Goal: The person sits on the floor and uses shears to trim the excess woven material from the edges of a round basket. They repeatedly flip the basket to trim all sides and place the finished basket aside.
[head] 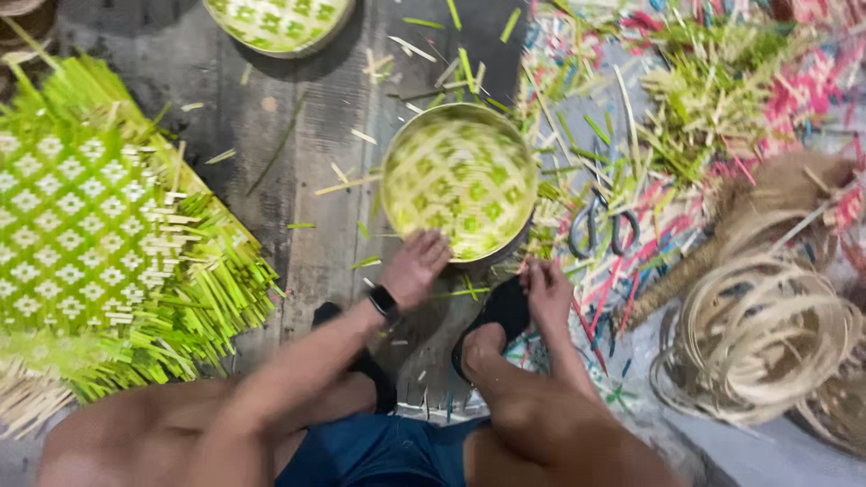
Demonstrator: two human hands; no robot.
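Person seated on the dark plank floor (298,189), knees up, bare feet in black sandals (496,316)

Round woven basket of green and pale bamboo strips (458,180) sits on the floor just ahead of the feet, open side up, tilted slightly toward the person

Left hand (415,266), black watch on the wrist, rests on the basket's near rim; fingers curled over the edge, gripping it lightly

Right hand (547,287) is just beside the basket's near right edge, down by the right sandal; fingers bent, but whether they pinch anything cannot be told

Left of the person: large flat green-and-white woven mat (81,225) with loose strip ends fanning out

Right of the basket: grey-handled scissors (603,225) among scattered pink, green and blue strip offcuts (704,99)

Far right: coil of pale thin cane (767,334)

Top edge: a second round woven tray (278,22), partly out of view
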